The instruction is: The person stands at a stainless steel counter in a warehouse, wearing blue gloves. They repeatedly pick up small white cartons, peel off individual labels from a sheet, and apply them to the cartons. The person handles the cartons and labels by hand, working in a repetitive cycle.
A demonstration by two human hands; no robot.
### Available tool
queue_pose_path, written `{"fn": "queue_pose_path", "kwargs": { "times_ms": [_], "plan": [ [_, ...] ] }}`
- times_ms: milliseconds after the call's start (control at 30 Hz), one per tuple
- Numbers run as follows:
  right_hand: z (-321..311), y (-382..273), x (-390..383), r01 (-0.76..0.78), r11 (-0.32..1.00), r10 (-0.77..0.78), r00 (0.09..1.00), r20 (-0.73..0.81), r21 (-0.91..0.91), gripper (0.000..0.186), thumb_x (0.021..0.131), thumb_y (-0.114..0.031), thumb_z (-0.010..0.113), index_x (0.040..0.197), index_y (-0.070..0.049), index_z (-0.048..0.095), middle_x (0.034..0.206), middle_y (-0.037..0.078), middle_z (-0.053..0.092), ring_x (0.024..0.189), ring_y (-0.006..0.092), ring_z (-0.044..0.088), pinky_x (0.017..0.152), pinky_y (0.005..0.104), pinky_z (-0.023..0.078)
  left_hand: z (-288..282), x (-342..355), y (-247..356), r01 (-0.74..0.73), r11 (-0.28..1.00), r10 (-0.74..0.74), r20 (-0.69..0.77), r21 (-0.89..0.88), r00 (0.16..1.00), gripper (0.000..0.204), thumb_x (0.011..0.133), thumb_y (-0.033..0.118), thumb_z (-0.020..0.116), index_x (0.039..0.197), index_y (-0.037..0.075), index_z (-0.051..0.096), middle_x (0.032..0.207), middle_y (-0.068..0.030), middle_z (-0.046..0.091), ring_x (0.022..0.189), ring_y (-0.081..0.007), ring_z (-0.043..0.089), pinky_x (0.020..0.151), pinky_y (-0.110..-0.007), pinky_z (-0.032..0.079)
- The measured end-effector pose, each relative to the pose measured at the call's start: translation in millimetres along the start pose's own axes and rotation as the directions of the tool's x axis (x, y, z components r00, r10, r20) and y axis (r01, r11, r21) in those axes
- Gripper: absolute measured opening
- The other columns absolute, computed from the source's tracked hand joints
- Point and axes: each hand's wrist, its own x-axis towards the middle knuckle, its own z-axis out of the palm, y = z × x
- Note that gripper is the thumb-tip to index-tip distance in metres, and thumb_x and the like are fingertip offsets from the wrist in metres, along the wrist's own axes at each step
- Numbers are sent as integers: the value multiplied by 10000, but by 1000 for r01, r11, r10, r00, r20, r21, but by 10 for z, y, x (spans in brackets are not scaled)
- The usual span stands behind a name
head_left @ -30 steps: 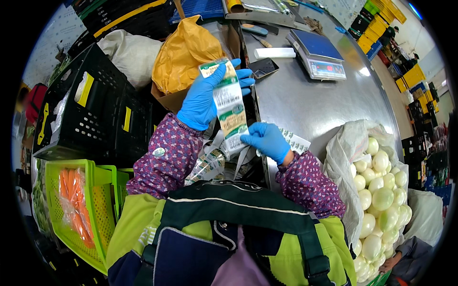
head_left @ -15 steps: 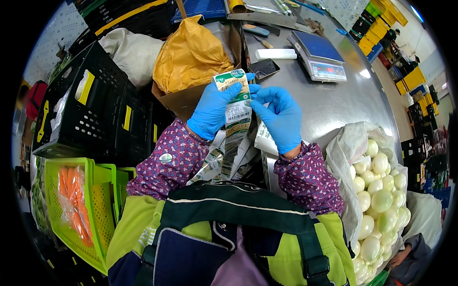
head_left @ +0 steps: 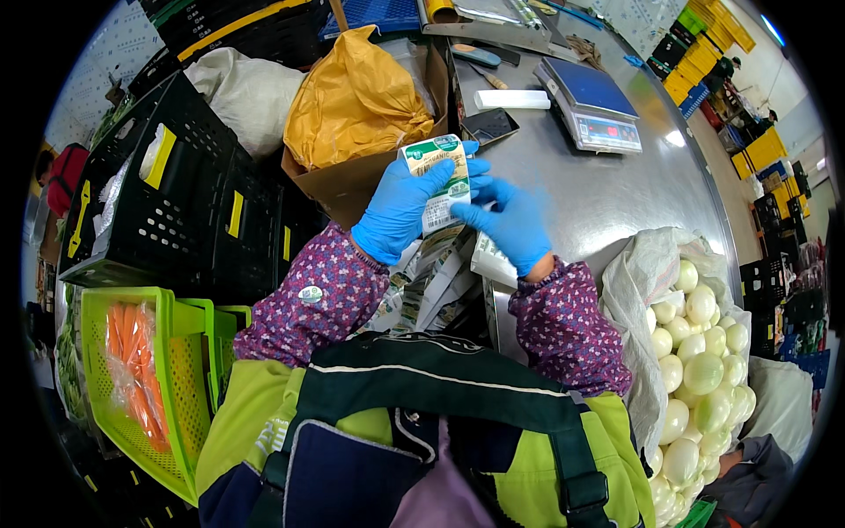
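Note:
In my blue-gloved left hand [head_left: 392,207] I grip a printed label strip [head_left: 445,195], green, cream and white, its upper label facing me. The thumb presses over its front and fingertips show behind it. My right hand [head_left: 515,227], gloved in blue too, is at the label's right edge with thumb and fingers bent toward it. Motion smears those fingers, so whether they pinch the label cannot be told. Below both hands, more label strips [head_left: 431,282] hang in loose folds in front of my apron. A white folded piece [head_left: 493,261] lies under my right wrist.
A steel table [head_left: 634,198] bears a digital scale [head_left: 590,106], a white roll [head_left: 510,99] and a dark phone-like object [head_left: 493,125]. Peeled onions [head_left: 700,370] fill a bag at right. At left are black crates [head_left: 150,202], bagged carrots [head_left: 136,374] in a green basket, and a yellow bag [head_left: 352,101] in a carton.
The upper label has tilted and moved slightly right, with less strip visible directly beneath it. My right hand has shifted lower and its fingers have blurred. My left hand keeps its grip.

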Motion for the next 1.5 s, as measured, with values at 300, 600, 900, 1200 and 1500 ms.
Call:
{"fn": "queue_pose_path", "kwargs": {
  "times_ms": [300, 600, 900, 1200, 1500],
  "plan": [
    [-31, 97, -172, -146, 988, 147, 989, -16, 58, 205, 722, -104, 686, 886, -30, 588, 765, 26, 606, 667, 79, 554, 573, 205, 433, -141, 60, 153, -101, 995, 101, -54, -9, 993, 448, 880, 222, 479, 1226, -42, 373, 1137, -210, 518, 1009, -288, 555, 824, -358, 492],
    [52, -297, 53, 281, 959, -270, 947, -174, 43, 240, 711, 46, 630, 917, -47, 549, 830, 11, 584, 679, 49, 546, 572, 170, 431, -41, -8, -18, 34, 999, -35, -149, -10, 988, 337, 879, 155, 484, 1168, -15, 449, 1030, -117, 573, 893, -180, 595, 744, -298, 520],
    [96, -293, 34, 324, 757, -483, 863, -151, -567, 249, 723, -88, 674, 918, -17, 537, 790, 62, 555, 643, 108, 557, 557, 227, 451, -37, -55, -141, 34, 998, -25, -152, 58, 988, 377, 880, 209, 493, 1188, 0, 430, 1085, -132, 548, 950, -218, 581, 796, -328, 510],
    [40, 324, -206, -165, 970, 198, 963, 185, -180, 279, 702, -273, 707, 668, -18, 600, 609, 74, 577, 538, 129, 514, 529, 268, 436, -67, 22, 80, 5, 993, -1, 34, -118, 999, 464, 886, 248, 467, 1226, -55, 374, 1152, -200, 513, 1023, -281, 548, 877, -354, 458],
    [-20, -173, -45, 211, 958, -200, 977, -76, 196, 249, 694, 49, 641, 909, -33, 546, 1003, 58, 508, 809, 119, 554, 689, 229, 476, -171, 29, -8, -27, 998, 24, -71, -49, 997, 431, 876, 191, 486, 1222, -41, 374, 1137, -187, 520, 998, -259, 559, 799, -337, 507]
  ]
}}
